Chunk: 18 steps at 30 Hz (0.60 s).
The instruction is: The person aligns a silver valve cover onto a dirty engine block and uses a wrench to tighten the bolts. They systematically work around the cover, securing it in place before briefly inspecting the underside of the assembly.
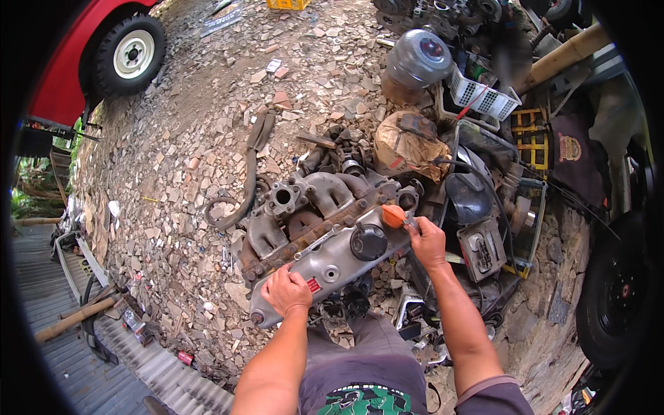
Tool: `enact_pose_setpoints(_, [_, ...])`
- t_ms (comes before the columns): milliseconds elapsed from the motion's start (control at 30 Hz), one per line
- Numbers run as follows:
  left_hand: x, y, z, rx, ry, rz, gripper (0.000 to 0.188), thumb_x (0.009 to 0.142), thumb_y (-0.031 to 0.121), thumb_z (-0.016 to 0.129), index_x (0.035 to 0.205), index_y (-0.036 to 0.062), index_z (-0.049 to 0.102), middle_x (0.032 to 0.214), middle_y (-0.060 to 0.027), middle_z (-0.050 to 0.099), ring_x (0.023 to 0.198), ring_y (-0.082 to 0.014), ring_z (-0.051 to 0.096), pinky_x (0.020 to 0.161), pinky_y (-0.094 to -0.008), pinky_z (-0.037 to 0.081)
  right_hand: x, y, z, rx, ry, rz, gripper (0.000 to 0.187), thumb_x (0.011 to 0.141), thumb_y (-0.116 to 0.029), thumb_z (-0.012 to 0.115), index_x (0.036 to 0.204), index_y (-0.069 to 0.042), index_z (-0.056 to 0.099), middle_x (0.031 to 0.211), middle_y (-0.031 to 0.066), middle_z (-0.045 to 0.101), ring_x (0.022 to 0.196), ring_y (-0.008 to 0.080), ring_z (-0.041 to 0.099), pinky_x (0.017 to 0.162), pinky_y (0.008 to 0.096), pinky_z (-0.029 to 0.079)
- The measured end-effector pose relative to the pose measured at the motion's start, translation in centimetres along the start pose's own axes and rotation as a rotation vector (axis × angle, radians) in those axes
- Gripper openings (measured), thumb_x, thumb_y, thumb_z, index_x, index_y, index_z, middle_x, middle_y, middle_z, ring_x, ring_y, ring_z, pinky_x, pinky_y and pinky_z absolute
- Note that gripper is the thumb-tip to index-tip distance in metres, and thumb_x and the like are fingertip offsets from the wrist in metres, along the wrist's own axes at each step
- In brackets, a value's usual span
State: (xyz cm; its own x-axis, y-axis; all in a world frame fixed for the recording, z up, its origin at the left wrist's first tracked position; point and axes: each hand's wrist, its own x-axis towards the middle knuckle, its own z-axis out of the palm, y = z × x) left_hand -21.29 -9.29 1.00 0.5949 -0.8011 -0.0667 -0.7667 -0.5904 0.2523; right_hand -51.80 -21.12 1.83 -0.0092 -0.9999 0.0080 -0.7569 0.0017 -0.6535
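A car engine lies on the rubble in front of me, its long grey valve cover [315,266] on the near side. A black oil filler cap [368,242] sits on the cover. My left hand [286,290] is pressed down over the cover's left part, with fingers bent over it beside a small red label. At the cover's right end, my right hand [427,242] is closed on the stem of an orange rounded tool [393,216]. The tool's orange part touches or hangs just over the cover; its exact kind is unclear. Rusty manifold pipes [325,192] run along the far side.
Right of the engine are a brown sack [410,144], a large clear water jug [419,59], a white plastic basket [484,97] and greasy parts. A black tyre [615,297] stands far right. A red vehicle [66,76] is at upper left, corrugated sheets [155,370] at lower left.
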Motion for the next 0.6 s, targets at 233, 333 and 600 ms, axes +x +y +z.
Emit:
enact_pose_setpoints(233, [0.0,-0.5,0.2,0.007,0.002,-0.002,0.027,0.087,0.022,0.049,0.101,0.0191,0.072,0.099,-0.0003,0.070,0.104,-0.0190,0.060,0.102,-0.0381,0.031,-0.3,-1.7,-1.3,0.239,-0.112,0.285,0.035,0.088,-0.020,0.072,0.117,-0.005,0.060,0.074,0.0078,0.064,0.071,0.0160,0.066,0.066,0.0335,0.051])
enact_pose_setpoints(333, [0.0,-0.1,0.1,0.002,-0.018,-0.004,0.027,0.088,0.022,0.049,0.101,0.0193,0.072,0.101,-0.0001,0.070,0.105,-0.0186,0.060,0.102,-0.0381,0.031,-0.1,0.9,-4.5,0.396,-0.188,0.215,0.030,0.092,-0.013,0.064,0.121,-0.005,0.061,0.083,0.0064,0.064,0.077,0.0149,0.063,0.075,0.0301,0.051])
enact_pose_setpoints(600, [0.0,-0.1,-0.1,0.001,-0.037,-0.008,0.028,0.088,0.022,0.048,0.102,0.0193,0.072,0.103,0.0000,0.070,0.106,-0.0181,0.060,0.103,-0.0384,0.031,5.3,0.9,-8.9,-0.149,-0.590,0.012,0.026,0.084,-0.016,0.067,0.109,-0.013,0.074,0.094,0.0170,0.070,0.090,0.0350,0.067,0.080,0.0391,0.052])
